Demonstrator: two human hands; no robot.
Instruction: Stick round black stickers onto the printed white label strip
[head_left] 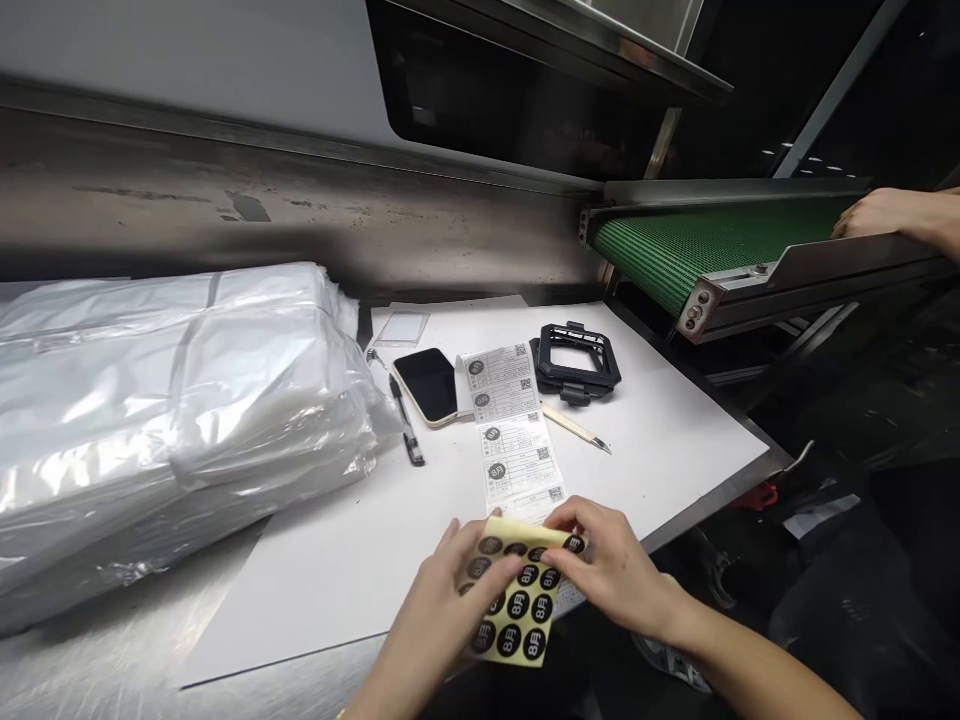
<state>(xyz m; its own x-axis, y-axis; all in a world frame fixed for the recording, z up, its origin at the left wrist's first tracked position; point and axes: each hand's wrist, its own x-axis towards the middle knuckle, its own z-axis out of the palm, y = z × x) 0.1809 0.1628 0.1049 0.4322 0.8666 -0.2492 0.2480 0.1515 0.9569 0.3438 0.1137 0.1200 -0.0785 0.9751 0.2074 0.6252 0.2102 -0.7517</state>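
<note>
White work board [660,450]: left hand [431,625], right hand [611,570] both gripping yellow-backed sticker sheet [521,622]; hard bending could crease it.

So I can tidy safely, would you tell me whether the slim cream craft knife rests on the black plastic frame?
No, the craft knife lies apart from the black plastic frame, on the white board.

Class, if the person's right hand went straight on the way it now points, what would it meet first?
Probably the printed QR-code label strip, just past the sticker sheet the right hand grips; depth unclear.
</note>
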